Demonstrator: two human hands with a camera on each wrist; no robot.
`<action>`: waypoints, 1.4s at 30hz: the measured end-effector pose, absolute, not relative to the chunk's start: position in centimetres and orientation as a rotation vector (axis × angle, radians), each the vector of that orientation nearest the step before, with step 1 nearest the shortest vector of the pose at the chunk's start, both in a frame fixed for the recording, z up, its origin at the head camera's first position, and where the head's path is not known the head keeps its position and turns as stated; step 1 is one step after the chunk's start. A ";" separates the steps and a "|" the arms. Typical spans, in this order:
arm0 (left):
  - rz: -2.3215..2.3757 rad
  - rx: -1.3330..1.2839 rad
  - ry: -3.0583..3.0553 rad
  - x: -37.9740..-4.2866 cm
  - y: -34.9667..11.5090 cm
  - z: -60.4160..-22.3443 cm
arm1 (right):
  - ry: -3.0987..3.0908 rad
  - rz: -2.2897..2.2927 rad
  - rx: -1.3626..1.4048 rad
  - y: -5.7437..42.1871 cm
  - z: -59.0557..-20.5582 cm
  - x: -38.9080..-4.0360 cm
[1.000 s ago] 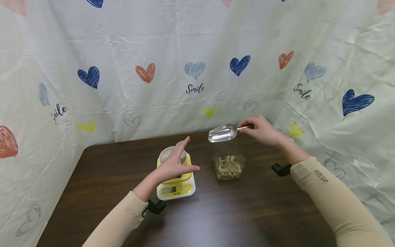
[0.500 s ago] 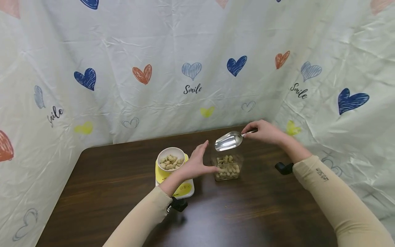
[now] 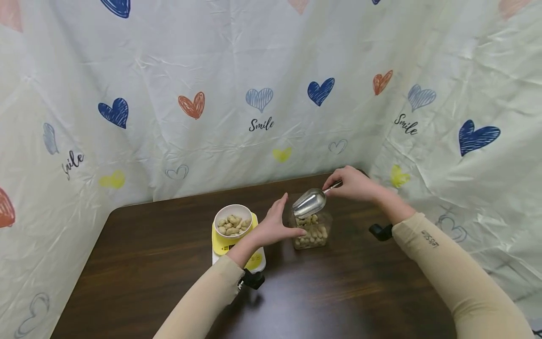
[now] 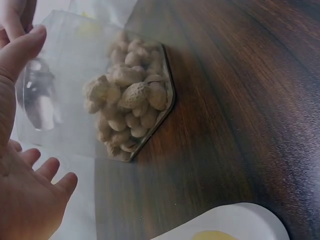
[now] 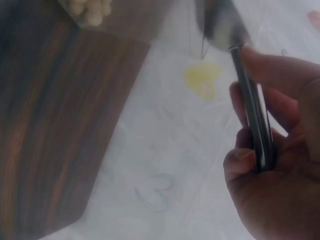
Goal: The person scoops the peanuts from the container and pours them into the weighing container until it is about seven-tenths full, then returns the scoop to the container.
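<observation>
My right hand (image 3: 350,183) grips the handle of a shiny metal scoop (image 3: 310,203); in the right wrist view, fingers and thumb curl around the handle (image 5: 254,117). The scoop tilts down into the mouth of a clear square container (image 3: 328,221) and looks free of peanuts. Unshelled peanuts (image 4: 131,95) fill the container's lower part. My left hand (image 3: 270,229) is spread at the container's left side, thumb apart from the fingers; whether it touches the wall I cannot tell.
A white bowl (image 3: 231,210) with peanuts stands on a yellow and white kitchen scale (image 3: 221,246), left of the container. My left forearm partly covers the scale. The dark wooden table (image 3: 161,263) ends at a heart-printed curtain (image 3: 220,146) behind.
My left hand has moved right, from over the bowl to the container's side, uncovering the bowl. The right hand has lowered and tilted the scoop toward the container.
</observation>
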State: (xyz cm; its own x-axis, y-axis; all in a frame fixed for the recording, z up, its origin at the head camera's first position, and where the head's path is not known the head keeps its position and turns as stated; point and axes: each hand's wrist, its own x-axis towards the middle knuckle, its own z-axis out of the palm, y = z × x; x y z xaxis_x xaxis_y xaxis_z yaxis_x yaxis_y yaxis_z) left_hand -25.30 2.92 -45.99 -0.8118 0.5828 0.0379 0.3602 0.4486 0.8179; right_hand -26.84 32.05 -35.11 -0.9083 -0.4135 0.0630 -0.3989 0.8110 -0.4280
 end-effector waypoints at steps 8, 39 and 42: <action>1.298 0.813 2.430 -25.8 3.1 -45.9 | 3.035 -0.388 -0.820 29.7 -35.5 -26.9; 1.307 0.815 2.452 -26.2 3.5 -46.1 | 2.760 -0.480 -0.787 29.8 -36.8 -29.6; 1.311 0.808 2.460 -26.1 3.5 -46.0 | 2.743 -0.569 -0.755 30.2 -36.2 -29.8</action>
